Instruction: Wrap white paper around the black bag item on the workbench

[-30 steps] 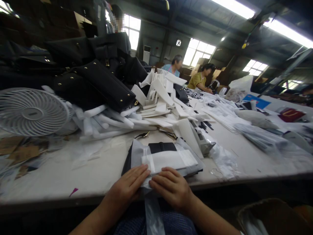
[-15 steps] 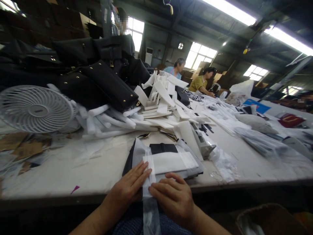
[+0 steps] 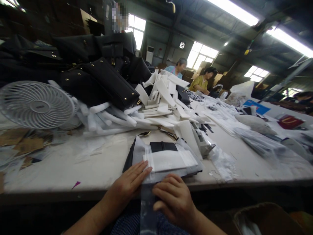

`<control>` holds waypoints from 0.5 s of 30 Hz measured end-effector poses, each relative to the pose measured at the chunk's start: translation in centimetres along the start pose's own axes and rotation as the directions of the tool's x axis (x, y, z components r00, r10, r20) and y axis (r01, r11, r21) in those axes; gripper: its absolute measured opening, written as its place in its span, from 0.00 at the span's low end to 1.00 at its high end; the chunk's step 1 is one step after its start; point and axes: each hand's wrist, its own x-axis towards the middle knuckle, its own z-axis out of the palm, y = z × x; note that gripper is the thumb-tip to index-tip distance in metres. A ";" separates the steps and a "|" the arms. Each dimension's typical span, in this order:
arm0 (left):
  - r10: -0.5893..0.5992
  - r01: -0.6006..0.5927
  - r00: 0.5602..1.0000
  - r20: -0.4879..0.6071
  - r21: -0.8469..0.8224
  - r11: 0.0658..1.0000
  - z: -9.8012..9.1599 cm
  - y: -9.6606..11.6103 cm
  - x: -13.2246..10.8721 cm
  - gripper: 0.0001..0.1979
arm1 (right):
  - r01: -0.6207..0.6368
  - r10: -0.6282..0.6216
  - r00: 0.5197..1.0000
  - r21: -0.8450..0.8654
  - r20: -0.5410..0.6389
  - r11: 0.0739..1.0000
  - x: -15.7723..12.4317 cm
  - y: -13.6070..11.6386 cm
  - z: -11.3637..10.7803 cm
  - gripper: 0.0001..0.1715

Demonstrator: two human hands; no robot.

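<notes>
A black flat bag wrapped in white foam sheet [image 3: 168, 160] and clear plastic lies at the table's near edge. My left hand [image 3: 128, 186] rests flat on its near left corner, fingers stretched out. My right hand [image 3: 172, 199] has its fingers curled and pressed on a clear plastic strip [image 3: 146, 209] that hangs from the bundle over the table edge toward my lap.
A white fan [image 3: 36, 105] stands at the left. Behind the bundle lie white foam tubes [image 3: 110, 117], foam sheets [image 3: 166, 94] and stacked black bags [image 3: 97, 78]. Plastic bags [image 3: 259, 140] cover the right side. Two people [image 3: 200, 80] work at the far end.
My right hand has slid back toward me along the plastic strip and its fingers have curled. My left hand stays flat on the bundle's corner.
</notes>
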 end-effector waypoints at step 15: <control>-0.076 0.076 0.997 0.004 -0.118 0.990 0.0 0.1 -0.2 0.28 | 0.095 -0.061 0.992 -0.329 0.114 0.940 2.0 1.2 1.7 0.14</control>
